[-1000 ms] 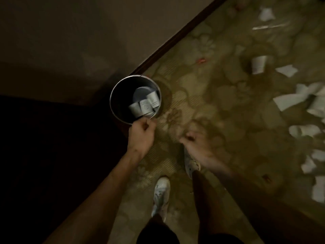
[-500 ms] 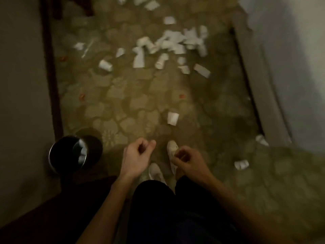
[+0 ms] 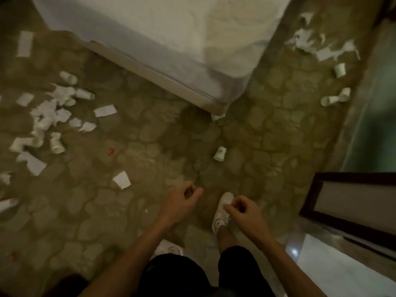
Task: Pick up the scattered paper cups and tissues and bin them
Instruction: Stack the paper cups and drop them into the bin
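Cups (image 3: 220, 153) and tissues (image 3: 46, 112) litter carpet (image 3: 150, 136); left grip (image 3: 182, 202) and right grip (image 3: 244, 213) hang loosely curled, holding nothing.

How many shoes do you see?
2. One shoe is ahead, partly behind the right hand. The other shoe is nearer and partly hidden by the shorts.

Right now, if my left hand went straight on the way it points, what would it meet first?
Likely the lone paper cup ahead of your left hand; only bare carpet shows between, though depth is unclear.
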Demonstrator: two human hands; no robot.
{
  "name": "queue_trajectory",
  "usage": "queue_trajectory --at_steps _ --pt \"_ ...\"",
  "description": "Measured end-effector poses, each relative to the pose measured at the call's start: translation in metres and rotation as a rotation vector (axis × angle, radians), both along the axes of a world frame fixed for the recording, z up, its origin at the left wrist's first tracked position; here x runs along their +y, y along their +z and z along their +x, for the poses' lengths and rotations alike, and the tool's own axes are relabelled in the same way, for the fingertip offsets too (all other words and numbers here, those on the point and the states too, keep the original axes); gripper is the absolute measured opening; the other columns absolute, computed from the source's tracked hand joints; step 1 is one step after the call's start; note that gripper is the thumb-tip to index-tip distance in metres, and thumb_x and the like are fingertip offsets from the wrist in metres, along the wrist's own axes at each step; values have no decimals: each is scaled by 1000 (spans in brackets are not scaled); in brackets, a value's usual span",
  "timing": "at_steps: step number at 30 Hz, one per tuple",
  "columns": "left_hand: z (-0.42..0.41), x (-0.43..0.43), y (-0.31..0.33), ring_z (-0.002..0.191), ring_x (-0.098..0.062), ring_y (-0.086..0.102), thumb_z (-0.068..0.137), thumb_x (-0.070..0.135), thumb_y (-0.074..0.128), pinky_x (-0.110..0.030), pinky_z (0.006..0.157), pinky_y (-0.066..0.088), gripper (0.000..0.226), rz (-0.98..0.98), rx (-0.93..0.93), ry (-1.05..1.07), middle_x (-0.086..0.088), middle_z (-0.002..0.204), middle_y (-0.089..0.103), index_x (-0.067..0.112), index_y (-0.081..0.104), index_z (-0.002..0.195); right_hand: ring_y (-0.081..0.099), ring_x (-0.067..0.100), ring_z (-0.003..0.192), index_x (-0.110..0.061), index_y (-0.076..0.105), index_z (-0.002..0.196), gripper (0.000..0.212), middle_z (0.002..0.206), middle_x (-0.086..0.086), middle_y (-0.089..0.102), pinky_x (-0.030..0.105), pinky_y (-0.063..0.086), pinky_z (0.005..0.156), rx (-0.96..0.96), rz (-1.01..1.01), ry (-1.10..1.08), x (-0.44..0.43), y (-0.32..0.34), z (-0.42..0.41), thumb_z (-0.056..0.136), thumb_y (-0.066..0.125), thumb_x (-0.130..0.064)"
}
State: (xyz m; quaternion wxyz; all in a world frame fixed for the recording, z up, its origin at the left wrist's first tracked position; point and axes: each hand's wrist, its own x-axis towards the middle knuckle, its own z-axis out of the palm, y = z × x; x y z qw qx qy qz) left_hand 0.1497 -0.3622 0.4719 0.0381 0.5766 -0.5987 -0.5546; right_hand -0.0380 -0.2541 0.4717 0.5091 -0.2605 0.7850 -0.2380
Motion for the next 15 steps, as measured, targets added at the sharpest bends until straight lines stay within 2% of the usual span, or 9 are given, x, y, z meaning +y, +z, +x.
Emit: queue_trajectory --at_steps 1,5,8,11,13,15 --pt "-28 -9 -12 58 -4 46 93 35 65 -21 58 37 29 17 0 0 4 64 52 12 62 74 51 12 61 -9 58 72 21 65 3 56 32 45 60 -20 20 -19 -4 -11 -23 84 75 -16" --pt "-112 -33 -78 62 -10 50 93 32 65 -32 62 43 24 132 -52 8 3 66 55 16 64 76 57 14 69 -17 63 84 13 77 1 62 25 47 60 -73 120 -80 -24 -72 -100 84 74 -25" --pt "-147 -47 -145 63 -11 52 91 37 65 -29 60 43 23 148 -133 -30 7 65 56 24 60 73 66 19 83 -19 63 100 21 94 3 67 31 56 71 -112 200 -123 -42 -135 -137 85 72 -31" --pt "-172 -69 -219 72 -12 57 92 38 64 -26 60 41 17 171 -192 -100 4 76 62 23 62 83 67 18 88 -19 60 112 32 100 1 66 35 59 78 -171 252 -148 -61 -204 -152 86 71 -33" --pt "-184 -86 -275 82 -13 60 94 35 64 -28 69 48 14 180 -209 -132 0 90 66 21 64 93 65 19 95 -18 57 121 41 105 2 64 40 57 87 -197 282 -135 -75 -256 -156 86 70 -34" --pt "-194 -104 -330 92 -16 61 95 35 62 -36 84 52 17 178 -249 -165 0 99 65 21 64 102 65 19 94 -17 54 125 46 105 2 64 36 57 82 -214 293 -136 -90 -310 -160 87 70 -36"
